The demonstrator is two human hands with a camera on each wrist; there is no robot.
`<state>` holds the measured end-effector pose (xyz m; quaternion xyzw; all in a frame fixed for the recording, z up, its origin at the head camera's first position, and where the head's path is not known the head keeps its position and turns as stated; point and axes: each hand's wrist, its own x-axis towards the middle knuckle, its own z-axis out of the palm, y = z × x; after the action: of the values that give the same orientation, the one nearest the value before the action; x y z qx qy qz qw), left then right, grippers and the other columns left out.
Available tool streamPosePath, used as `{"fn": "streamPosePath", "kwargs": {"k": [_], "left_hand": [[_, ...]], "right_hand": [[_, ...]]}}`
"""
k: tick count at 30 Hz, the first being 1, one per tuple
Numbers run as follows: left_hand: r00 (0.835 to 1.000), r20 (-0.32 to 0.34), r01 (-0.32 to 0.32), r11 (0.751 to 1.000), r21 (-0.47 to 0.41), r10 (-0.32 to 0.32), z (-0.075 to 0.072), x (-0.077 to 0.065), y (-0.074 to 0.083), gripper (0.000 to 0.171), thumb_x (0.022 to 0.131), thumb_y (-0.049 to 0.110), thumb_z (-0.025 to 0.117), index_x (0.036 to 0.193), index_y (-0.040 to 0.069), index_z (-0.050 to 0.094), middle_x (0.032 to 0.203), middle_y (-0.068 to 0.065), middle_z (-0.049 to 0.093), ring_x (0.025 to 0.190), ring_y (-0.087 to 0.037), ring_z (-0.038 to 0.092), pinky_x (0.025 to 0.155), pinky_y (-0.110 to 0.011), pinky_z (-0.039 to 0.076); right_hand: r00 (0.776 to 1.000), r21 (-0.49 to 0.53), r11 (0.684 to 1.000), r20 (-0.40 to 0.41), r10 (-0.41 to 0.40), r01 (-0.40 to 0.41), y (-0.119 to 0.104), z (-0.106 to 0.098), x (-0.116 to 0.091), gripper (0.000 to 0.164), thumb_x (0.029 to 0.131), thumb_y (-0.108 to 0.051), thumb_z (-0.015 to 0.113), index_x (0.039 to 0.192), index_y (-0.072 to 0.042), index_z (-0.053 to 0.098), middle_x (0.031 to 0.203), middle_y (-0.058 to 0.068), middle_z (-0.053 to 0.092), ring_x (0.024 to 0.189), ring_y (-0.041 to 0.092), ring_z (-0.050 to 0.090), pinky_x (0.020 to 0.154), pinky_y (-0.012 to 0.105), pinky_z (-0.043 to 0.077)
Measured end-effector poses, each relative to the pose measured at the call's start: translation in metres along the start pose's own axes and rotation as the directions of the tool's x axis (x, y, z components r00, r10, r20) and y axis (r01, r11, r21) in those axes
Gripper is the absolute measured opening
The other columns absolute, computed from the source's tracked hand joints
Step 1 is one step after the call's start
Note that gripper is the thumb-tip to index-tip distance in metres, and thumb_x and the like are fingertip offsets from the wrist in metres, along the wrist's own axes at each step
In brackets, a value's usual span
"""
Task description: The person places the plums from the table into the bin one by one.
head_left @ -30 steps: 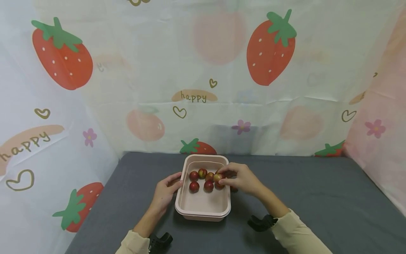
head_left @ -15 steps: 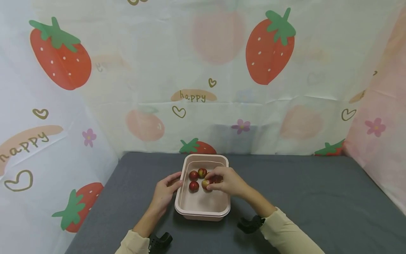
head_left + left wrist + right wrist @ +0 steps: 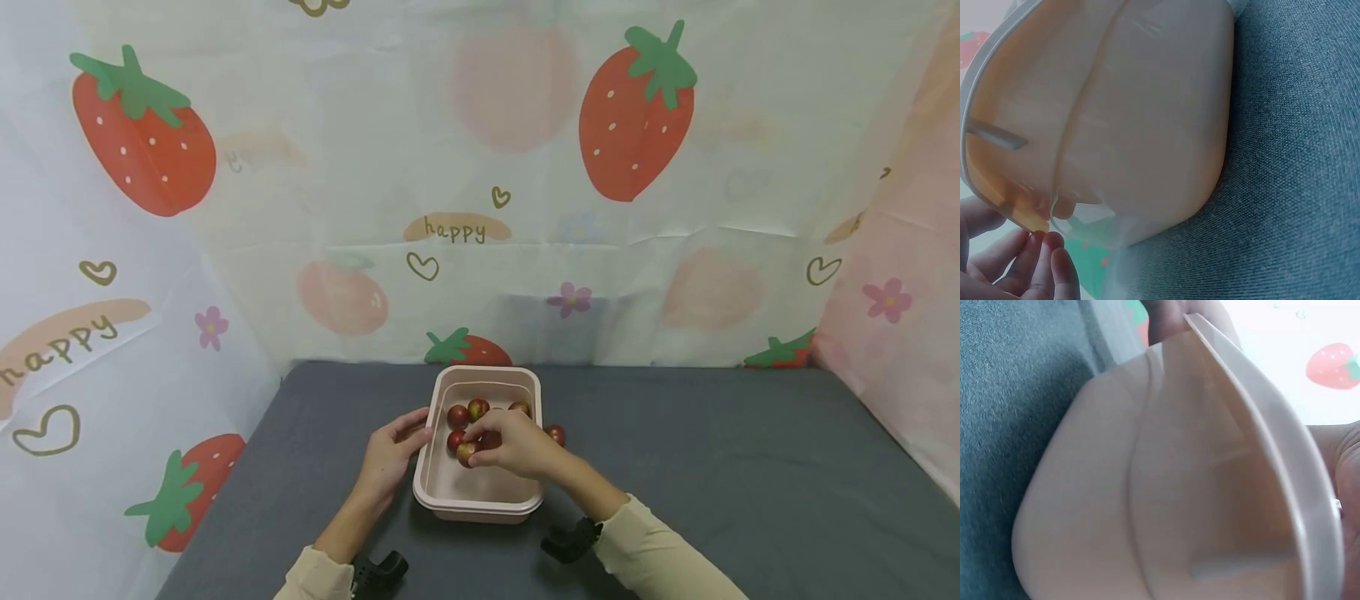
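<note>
A pale pink plastic box (image 3: 480,496) stands on the cloth, with several small red-and-yellow plums (image 3: 457,416) in its far half. At its left side my left hand (image 3: 388,457) holds the rim, the thumb over the edge; the left wrist view shows the fingers (image 3: 1041,269) against the outer wall below the lip. My right hand (image 3: 513,446) reaches over the right rim and pinches a plum (image 3: 466,455) between thumb and fingers, low inside the box. It hides some of the other fruit. In the right wrist view the box wall (image 3: 1085,506) covers most of the picture.
One plum (image 3: 555,434) lies outside the box, close to its right wall. Dark grey cloth (image 3: 712,467) covers the table. Behind it hangs a pale curtain (image 3: 390,150) printed with strawberries. A black wrist mount (image 3: 572,540) sits under the right forearm, another (image 3: 378,575) under the left.
My right hand has moved left and nearer across the box with the plum pinched in it. The plum outside at the right has come into fuller view. My left hand stays at the rim.
</note>
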<state>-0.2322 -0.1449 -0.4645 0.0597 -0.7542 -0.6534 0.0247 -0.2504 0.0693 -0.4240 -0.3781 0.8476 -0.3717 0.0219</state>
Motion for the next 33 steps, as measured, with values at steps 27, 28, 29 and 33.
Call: {"fn": "streamPosePath", "kwargs": {"k": [27, 28, 29, 33], "left_hand": [[1.000, -0.020, -0.002, 1.000, -0.006, 0.002, -0.003, 0.001, -0.002, 0.040, 0.094, 0.013, 0.064, 0.132, 0.002, 0.059, 0.129, -0.020, 0.063, 0.115, -0.025, 0.063, 0.097, -0.038, 0.053], [1.000, -0.018, -0.010, 1.000, -0.003, 0.010, -0.003, 0.000, -0.002, 0.040, 0.094, 0.013, 0.064, 0.132, 0.002, 0.059, 0.129, -0.021, 0.063, 0.115, -0.026, 0.063, 0.096, -0.038, 0.054], [1.000, -0.016, -0.012, 1.000, -0.006, 0.011, -0.003, 0.000, -0.002, 0.040, 0.094, 0.013, 0.064, 0.132, 0.002, 0.059, 0.129, -0.021, 0.063, 0.114, -0.025, 0.063, 0.096, -0.037, 0.054], [1.000, -0.007, -0.018, 1.000, -0.012, 0.018, -0.003, 0.000, -0.002, 0.039, 0.094, 0.012, 0.064, 0.131, 0.002, 0.059, 0.129, -0.021, 0.063, 0.113, -0.023, 0.063, 0.094, -0.034, 0.054]], "right_hand": [[0.991, -0.068, 0.994, 0.100, 0.089, -0.082, -0.002, 0.033, 0.021, 0.016, 0.081, -0.011, 0.076, 0.096, -0.007, 0.071, 0.088, 0.002, 0.072, 0.075, 0.001, 0.058, 0.068, 0.016, 0.049], [0.991, -0.075, 0.994, 0.099, 0.091, -0.084, -0.002, 0.034, 0.022, 0.016, 0.081, -0.011, 0.076, 0.096, -0.007, 0.071, 0.088, 0.001, 0.071, 0.074, 0.001, 0.057, 0.068, 0.016, 0.048], [0.990, -0.083, 0.993, 0.099, 0.096, -0.088, -0.001, 0.035, 0.022, 0.016, 0.081, -0.011, 0.076, 0.096, -0.007, 0.071, 0.087, 0.000, 0.071, 0.073, 0.002, 0.055, 0.067, 0.016, 0.048], [0.987, -0.110, 0.987, 0.093, 0.128, -0.117, 0.000, 0.037, 0.022, 0.016, 0.081, -0.013, 0.076, 0.097, -0.009, 0.072, 0.084, -0.003, 0.069, 0.070, 0.002, 0.052, 0.065, 0.016, 0.046]]}}
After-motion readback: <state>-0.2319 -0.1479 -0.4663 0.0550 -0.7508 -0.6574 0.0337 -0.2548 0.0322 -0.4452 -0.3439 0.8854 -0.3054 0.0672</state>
